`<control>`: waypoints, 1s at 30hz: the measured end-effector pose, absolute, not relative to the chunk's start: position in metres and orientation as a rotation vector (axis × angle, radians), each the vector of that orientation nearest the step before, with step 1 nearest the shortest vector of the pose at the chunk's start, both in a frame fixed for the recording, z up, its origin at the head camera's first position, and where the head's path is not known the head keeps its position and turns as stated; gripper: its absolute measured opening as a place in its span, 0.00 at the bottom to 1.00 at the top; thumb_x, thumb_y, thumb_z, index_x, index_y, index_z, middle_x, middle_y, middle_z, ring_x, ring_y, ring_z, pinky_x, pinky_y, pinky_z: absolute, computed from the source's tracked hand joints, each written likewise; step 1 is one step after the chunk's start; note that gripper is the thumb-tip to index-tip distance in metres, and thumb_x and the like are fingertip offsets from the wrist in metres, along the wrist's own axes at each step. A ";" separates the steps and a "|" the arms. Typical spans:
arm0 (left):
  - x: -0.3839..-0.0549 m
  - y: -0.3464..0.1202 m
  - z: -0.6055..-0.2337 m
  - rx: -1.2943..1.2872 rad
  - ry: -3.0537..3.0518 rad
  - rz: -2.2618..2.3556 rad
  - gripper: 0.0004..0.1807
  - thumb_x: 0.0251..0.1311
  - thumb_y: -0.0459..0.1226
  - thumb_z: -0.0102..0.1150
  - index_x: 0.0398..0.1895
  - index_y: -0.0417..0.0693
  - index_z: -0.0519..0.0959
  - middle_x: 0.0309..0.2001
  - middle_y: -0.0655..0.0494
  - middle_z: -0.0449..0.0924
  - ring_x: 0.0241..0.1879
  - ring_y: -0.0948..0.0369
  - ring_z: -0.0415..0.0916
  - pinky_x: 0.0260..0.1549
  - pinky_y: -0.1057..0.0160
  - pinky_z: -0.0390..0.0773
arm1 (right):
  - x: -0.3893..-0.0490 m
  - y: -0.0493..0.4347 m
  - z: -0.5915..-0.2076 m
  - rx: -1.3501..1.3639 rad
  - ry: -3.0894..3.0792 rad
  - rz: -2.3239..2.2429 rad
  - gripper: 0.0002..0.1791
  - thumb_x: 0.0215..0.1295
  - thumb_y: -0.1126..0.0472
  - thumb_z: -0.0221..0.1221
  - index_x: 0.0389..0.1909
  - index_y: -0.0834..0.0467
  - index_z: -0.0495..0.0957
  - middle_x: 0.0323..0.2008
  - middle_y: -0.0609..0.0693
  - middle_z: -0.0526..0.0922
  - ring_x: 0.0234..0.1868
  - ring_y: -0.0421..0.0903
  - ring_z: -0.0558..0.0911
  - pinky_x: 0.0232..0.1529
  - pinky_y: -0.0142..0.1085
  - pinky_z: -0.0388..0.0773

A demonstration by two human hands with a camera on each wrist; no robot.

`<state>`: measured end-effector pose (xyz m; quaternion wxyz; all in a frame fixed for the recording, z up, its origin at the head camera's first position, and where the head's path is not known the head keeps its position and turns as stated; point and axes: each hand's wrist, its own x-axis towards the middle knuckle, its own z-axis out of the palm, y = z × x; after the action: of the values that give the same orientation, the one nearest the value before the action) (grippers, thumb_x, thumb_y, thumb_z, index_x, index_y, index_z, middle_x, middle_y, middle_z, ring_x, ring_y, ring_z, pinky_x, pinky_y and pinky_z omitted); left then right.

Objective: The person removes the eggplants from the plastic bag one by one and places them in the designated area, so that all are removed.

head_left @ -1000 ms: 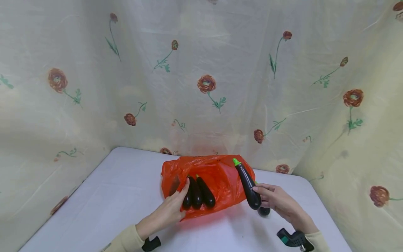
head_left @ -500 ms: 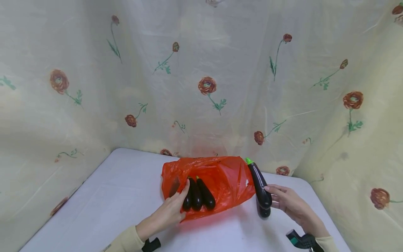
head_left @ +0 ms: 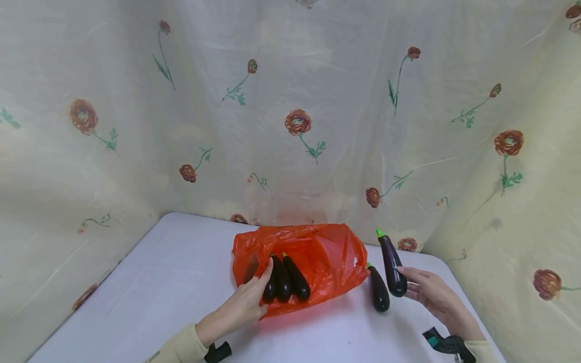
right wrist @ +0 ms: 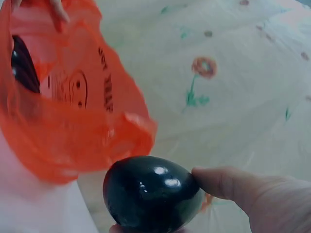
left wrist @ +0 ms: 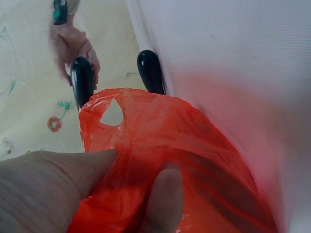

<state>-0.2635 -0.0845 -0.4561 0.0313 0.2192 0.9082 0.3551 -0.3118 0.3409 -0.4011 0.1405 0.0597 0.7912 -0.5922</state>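
Observation:
My right hand [head_left: 433, 297] pinches a dark purple eggplant [head_left: 391, 264] near its round end, its green stem pointing up and away. In the right wrist view the rounded end of that eggplant [right wrist: 153, 194] sits between thumb and fingers. Another eggplant [head_left: 379, 290] lies on the table just left of it, beside the bag. My left hand [head_left: 245, 300] grips the left edge of the red plastic bag [head_left: 333, 272], whose mouth faces me. Inside the bag several eggplants [head_left: 297, 280] lie side by side, the leftmost partly hidden by my left fingers.
The bag rests on a table [head_left: 181, 262] with a white cover. A pale curtain [head_left: 345, 121] with a flower print hangs behind the table and along both sides. Each wrist wears a dark camera strap [head_left: 449, 345].
My right hand has carried its eggplant rightward, away from the bag's mouth and past the eggplant on the table, which now shows fully. My left hand stays on the bag.

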 end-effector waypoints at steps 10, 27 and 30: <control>-0.262 -0.084 -0.457 0.668 2.790 1.104 0.59 0.53 0.25 0.64 0.78 0.54 0.33 0.65 0.33 0.63 0.19 0.65 0.66 0.21 0.73 0.75 | -0.323 0.363 -0.422 0.297 2.160 -1.827 0.47 0.66 0.46 0.58 0.70 0.74 0.48 0.50 0.58 0.75 0.42 0.43 0.80 0.47 0.35 0.81; -0.262 -0.083 -0.457 0.646 2.787 1.108 0.60 0.53 0.25 0.64 0.78 0.56 0.33 0.66 0.33 0.62 0.18 0.65 0.65 0.20 0.72 0.75 | -0.329 0.374 -0.443 0.321 2.193 -1.824 0.44 0.67 0.51 0.57 0.67 0.79 0.50 0.38 0.50 0.79 0.37 0.40 0.79 0.40 0.31 0.81; -0.262 -0.083 -0.457 0.655 2.790 1.101 0.60 0.53 0.25 0.64 0.78 0.55 0.33 0.66 0.32 0.62 0.19 0.65 0.65 0.21 0.73 0.75 | -0.333 0.378 -0.450 0.358 2.180 -1.837 0.42 0.67 0.53 0.57 0.67 0.79 0.51 0.36 0.50 0.78 0.36 0.39 0.78 0.39 0.31 0.80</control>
<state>-0.2624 -0.0831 -0.4569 0.0357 0.2131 0.9082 0.3585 -0.3326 0.3783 -0.4503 0.1339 0.1233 0.7519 -0.6337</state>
